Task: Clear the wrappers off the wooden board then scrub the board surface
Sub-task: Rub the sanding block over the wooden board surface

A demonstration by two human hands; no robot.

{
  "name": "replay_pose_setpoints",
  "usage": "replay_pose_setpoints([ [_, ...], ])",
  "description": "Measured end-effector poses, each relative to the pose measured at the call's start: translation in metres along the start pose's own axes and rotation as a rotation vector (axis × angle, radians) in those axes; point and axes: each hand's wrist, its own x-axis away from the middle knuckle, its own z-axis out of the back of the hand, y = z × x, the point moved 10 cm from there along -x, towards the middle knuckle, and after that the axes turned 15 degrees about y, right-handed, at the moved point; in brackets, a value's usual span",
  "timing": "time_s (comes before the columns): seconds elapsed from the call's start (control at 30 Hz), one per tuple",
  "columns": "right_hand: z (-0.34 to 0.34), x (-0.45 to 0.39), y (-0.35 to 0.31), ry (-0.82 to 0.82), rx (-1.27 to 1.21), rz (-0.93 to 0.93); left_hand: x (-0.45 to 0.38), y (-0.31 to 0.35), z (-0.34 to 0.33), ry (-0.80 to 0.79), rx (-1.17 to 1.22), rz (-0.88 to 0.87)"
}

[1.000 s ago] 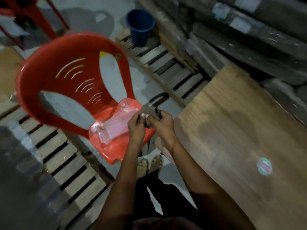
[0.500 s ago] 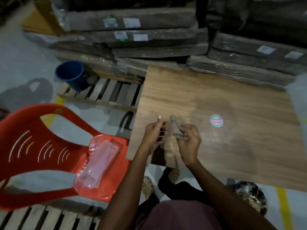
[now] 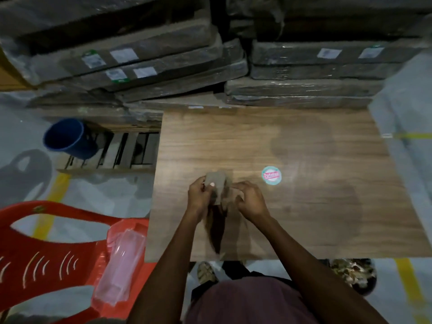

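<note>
While both hands hover above the wooden board point(image 3: 304, 218) near its front edge, left hand point(image 3: 198, 195) and right hand point(image 3: 251, 198) pinch a grey scrub pad point(image 3: 217, 183); a round sticker point(image 3: 271, 175) lies just right.

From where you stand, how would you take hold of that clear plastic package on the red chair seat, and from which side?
Grip the clear plastic package across its two long sides near the middle, coming down from above. It lies flat on the red chair seat, long and narrow, with its top face open to reach. The chair back blocks the left, so I would probably approach from the board side.
</note>
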Motion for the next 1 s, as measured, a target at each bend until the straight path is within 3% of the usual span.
replay_pose_setpoints([
  [0.13, -0.007, -0.024, 0.061, 0.017, 0.003, -0.227, -0.038, -0.008, -0.015, 0.08, -0.237, -0.171],
  [0.27, -0.014, -0.053, 0.085, 0.124, -0.013, -0.265, -0.045, -0.012, -0.005, 0.264, -0.723, -0.383],
  [0.33, -0.022, -0.064, 0.092, 0.152, 0.028, -0.243, -0.04, -0.007, -0.013, 0.187, -0.749, -0.486],
  [0.43, -0.039, -0.085, 0.093, 0.177, 0.081, -0.19, -0.034, -0.019, -0.04, -0.063, -0.885, -0.72],
  [0.5, -0.052, -0.099, 0.089, 0.209, 0.106, -0.147, -0.043, -0.029, -0.044, -0.104, -0.926, -0.731],
  [0.67, -0.07, -0.118, 0.075, 0.254, 0.242, -0.128, -0.054, -0.026, -0.031, -0.012, -0.949, -0.819],
  [0.87, -0.081, -0.124, 0.083, 0.338, 0.335, -0.366, -0.097, -0.005, -0.024, 0.06, -1.014, -0.922],
  [1.0, -0.084, -0.126, 0.076, 0.371, 0.488, -0.375, -0.119, 0.013, -0.031, -0.008, -1.104, -0.945],
])
